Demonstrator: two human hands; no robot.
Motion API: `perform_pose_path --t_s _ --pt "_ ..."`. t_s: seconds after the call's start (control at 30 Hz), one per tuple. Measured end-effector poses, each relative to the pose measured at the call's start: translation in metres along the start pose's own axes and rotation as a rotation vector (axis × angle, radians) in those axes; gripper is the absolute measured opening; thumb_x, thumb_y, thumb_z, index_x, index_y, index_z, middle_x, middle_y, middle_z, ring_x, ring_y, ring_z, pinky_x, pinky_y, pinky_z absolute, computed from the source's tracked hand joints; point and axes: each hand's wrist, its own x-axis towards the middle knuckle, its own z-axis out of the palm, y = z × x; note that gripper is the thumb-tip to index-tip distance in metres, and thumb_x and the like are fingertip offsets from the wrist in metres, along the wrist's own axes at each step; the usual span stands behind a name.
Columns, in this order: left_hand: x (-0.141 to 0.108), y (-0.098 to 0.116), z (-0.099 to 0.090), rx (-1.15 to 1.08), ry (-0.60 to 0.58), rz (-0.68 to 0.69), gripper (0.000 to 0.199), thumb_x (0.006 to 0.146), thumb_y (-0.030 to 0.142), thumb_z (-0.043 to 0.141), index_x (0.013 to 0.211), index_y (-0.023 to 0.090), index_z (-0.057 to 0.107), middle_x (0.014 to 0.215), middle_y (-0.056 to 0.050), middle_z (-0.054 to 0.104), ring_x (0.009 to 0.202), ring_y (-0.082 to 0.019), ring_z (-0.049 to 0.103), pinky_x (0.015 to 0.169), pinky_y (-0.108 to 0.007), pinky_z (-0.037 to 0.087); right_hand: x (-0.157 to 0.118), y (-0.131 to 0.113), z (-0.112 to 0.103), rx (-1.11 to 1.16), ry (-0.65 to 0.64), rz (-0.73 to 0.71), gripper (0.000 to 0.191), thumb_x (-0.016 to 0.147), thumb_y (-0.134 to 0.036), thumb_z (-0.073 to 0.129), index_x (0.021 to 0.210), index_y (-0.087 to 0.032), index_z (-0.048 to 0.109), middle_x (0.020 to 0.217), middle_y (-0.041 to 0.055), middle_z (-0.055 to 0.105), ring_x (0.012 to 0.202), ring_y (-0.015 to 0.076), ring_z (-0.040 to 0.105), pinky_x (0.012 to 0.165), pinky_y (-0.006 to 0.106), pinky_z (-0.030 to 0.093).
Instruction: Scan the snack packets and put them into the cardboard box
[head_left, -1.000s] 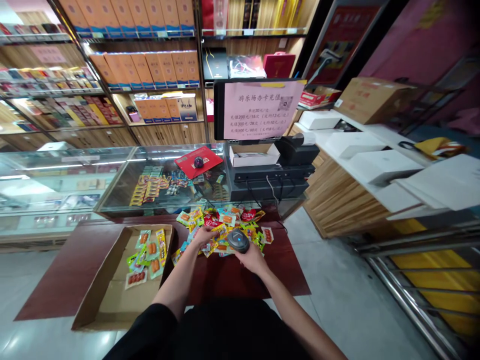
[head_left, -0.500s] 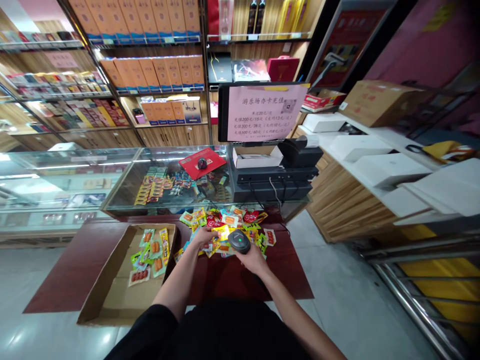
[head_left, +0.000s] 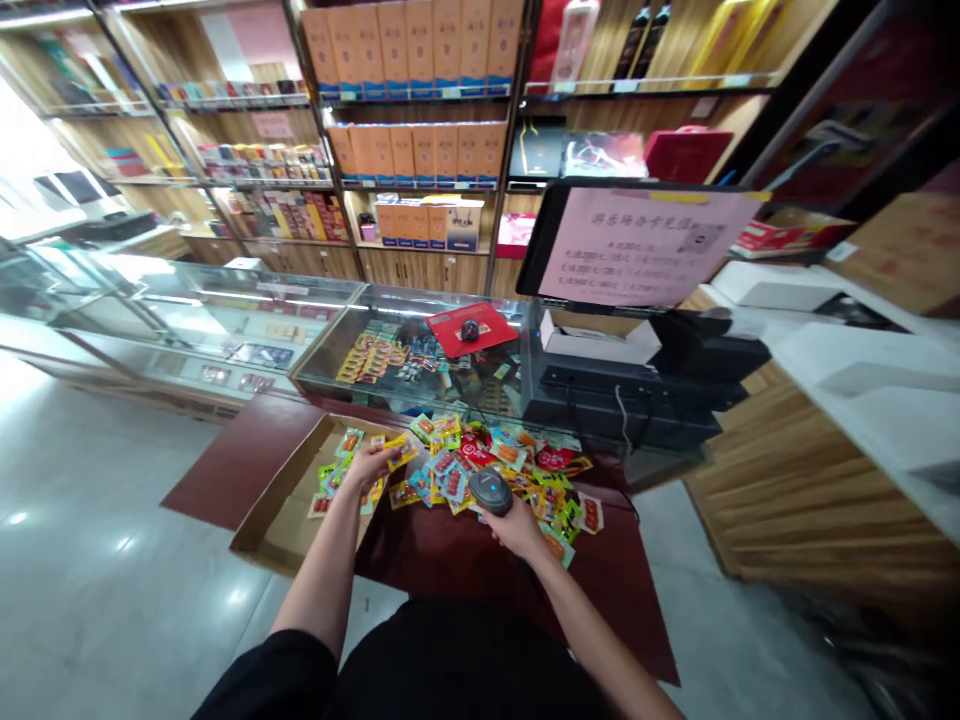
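Head view: left grip [head_left: 367, 467] pinches a yellow packet [head_left: 401, 452], cardboard box [head_left: 271, 535] beneath it. Right grip [head_left: 517, 527] closed round a dark scanner [head_left: 490, 490]; loose snack packets [head_left: 454, 482] heaped on the desk [head_left: 420, 555], just beyond it and between both grips.

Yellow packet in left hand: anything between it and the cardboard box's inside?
Only the right wall of the cardboard box, by the yellow packet in the left hand; nothing else visible. Clearance is unclear.
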Motion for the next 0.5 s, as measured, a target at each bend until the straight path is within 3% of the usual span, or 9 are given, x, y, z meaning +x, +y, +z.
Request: perform_pose_path --t_s 0.13,0.23,0.33,0.5 --pt "-0.016 0.006 -0.065 -0.240 0.232 0.008 0.047 0.057 0.032 0.087 0.093 0.011 0.066 0.079 -0.007 0.071 0.059 -0.009 0.062 0.058 -0.019 0.051 0.003 -0.014 0.012 -0.015 -0.065 -0.041 0.012 0.073 -0.030 0.064 0.075 -0.018 0.066 0.048 0.0006 0.063 0.049 0.0181 0.065 0.050 0.024 0.047" --pt "-0.025 0.004 -0.084 -0.290 0.265 0.020 0.048 0.060 0.032 0.086 0.097 0.010 0.066 0.084 -0.010 0.071 0.064 -0.010 0.065 0.061 -0.020 0.053 0.003 -0.021 0.016 -0.008 -0.100 -0.073 0.013 0.074 -0.031 0.064 0.074 -0.018 0.066 0.048 0.0006 0.063 0.046 0.0174 0.063 0.049 0.024 0.047" --pt "-0.025 0.002 -0.075 -0.271 0.254 0.009 0.047 0.061 0.032 0.086 0.097 0.010 0.065 0.083 -0.010 0.071 0.065 -0.011 0.066 0.061 -0.020 0.053 0.003 -0.021 0.017 0.003 -0.112 -0.087 0.013 0.074 -0.031 0.063 0.073 -0.018 0.067 0.047 0.0004 0.063 0.046 0.0175 0.064 0.050 0.024 0.047" --pt "-0.013 0.002 -0.025 -0.179 0.081 0.003 0.048 0.059 0.034 0.086 0.096 0.010 0.066 0.076 -0.007 0.068 0.063 -0.010 0.064 0.060 -0.019 0.051 0.005 -0.008 0.007 0.025 -0.067 -0.050 0.015 0.073 -0.033 0.065 0.074 -0.018 0.068 0.046 -0.0006 0.062 0.048 0.0178 0.064 0.051 0.024 0.047"
